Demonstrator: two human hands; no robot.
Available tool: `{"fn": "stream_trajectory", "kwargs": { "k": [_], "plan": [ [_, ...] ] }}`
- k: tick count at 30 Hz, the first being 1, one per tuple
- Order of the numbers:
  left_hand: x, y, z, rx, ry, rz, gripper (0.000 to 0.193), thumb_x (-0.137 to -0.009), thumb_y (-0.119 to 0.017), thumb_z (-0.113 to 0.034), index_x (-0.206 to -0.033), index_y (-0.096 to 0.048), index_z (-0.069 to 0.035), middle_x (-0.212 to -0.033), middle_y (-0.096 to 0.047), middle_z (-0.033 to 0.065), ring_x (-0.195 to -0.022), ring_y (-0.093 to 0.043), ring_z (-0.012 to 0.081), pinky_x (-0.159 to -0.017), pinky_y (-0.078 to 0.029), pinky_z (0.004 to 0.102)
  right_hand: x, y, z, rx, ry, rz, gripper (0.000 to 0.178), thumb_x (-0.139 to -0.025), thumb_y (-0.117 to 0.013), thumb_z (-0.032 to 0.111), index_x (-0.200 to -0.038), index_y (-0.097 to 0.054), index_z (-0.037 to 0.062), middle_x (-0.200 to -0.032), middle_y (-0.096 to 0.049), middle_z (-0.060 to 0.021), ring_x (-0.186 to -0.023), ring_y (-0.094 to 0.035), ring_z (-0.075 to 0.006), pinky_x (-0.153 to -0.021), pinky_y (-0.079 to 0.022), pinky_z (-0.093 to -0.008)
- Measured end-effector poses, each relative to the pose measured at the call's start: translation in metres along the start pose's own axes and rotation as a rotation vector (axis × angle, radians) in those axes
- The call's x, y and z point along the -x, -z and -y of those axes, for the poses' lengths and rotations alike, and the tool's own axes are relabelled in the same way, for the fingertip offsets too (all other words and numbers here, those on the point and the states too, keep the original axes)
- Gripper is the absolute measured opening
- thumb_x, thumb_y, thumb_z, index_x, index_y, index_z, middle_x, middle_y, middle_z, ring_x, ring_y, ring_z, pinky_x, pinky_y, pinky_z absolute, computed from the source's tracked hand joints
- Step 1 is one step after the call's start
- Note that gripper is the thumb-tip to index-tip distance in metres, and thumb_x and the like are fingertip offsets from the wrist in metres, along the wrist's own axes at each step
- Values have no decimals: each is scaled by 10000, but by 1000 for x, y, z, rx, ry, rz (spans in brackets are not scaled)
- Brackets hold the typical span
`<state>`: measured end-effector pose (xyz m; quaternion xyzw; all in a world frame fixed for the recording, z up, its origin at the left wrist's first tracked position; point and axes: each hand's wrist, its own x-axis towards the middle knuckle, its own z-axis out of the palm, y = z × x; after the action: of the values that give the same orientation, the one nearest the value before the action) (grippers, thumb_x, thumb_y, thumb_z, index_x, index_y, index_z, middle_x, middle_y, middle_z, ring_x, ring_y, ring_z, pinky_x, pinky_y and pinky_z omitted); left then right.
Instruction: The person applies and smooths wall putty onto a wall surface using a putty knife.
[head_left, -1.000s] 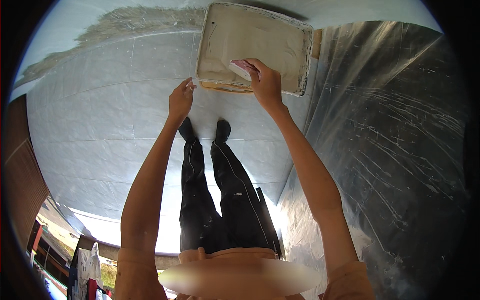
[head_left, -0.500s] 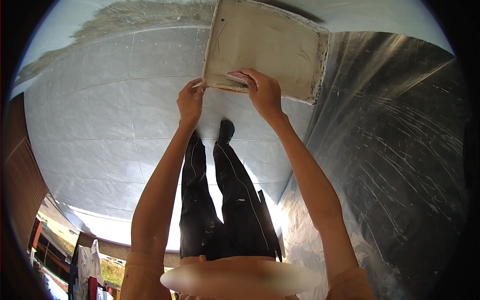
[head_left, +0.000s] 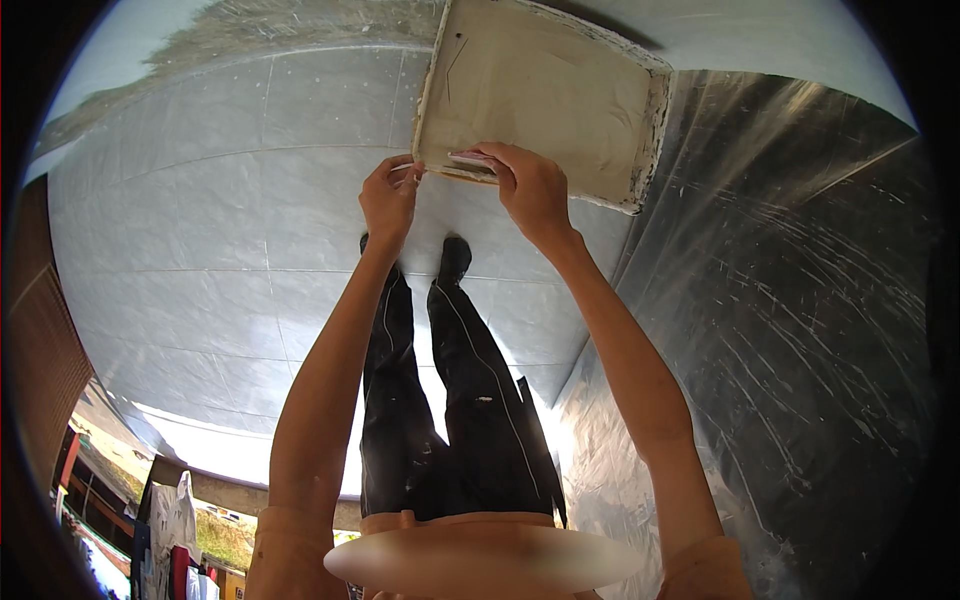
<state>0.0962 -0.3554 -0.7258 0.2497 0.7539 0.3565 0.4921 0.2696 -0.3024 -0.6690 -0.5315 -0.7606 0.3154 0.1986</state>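
Observation:
A beige shallow panel (head_left: 540, 85) with a raised, chipped whitish rim stands or lies ahead of me, reaching the picture's upper edge. My left hand (head_left: 389, 200) pinches its near left corner between thumb and fingers; a narrow pale strip shows at the fingertips. My right hand (head_left: 535, 193) is closed on a thin pinkish sheet (head_left: 474, 158), perhaps folded sandpaper. It holds the sheet just inside the near rim, right of the left hand. The palm and fingers hide part of the sheet, so whether it touches the panel's face I cannot tell.
Grey sheeting or tiled floor (head_left: 180, 240) with seam lines spreads under my feet. Dark, shiny, scratched sheeting (head_left: 800, 330) rises at the right. A brown ribbed surface (head_left: 50, 320) edges the left. Hanging cloths (head_left: 175, 530) and other clutter stand at the lower left.
The view has shifted slightly, so the panel appears a little further right. The right hand with the pinkish sheet sits slightly nearer the left hand; both grips look the same.

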Motion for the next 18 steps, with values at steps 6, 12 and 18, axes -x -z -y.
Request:
{"fn": "stream_trajectory", "kwargs": {
  "k": [6,12,18],
  "plan": [
    [0,-2,-2,-42,5,-27,248,-883,-694,-196,-1048,-678,-11,-908,-737,106,-832,-701,154,-748,-523,274,-3,2,-2,-6,-18,26,207,-870,-597,45,-1031,-704,120,-908,-710,-109,-776,-676,-304,-695,-521,-386],
    [1,-3,-3,-80,57,-31,322,-873,-714,-253,-1090,-676,-19,-920,-736,81,-824,-683,128,-756,-504,259,-9,6,-4,-2,11,56,197,-861,-623,50,-1041,-693,87,-920,-709,-108,-741,-667,-294,-682,-517,-345],
    [0,0,5,-156,-41,-67,250,-881,-680,-207,-1054,-683,-26,-891,-732,133,-819,-709,220,-746,-529,312,-33,18,-15,-61,-32,187,208,-889,-603,27,-1086,-663,54,-946,-713,-111,-793,-681,-213,-739,-513,-304]
  ]
}}
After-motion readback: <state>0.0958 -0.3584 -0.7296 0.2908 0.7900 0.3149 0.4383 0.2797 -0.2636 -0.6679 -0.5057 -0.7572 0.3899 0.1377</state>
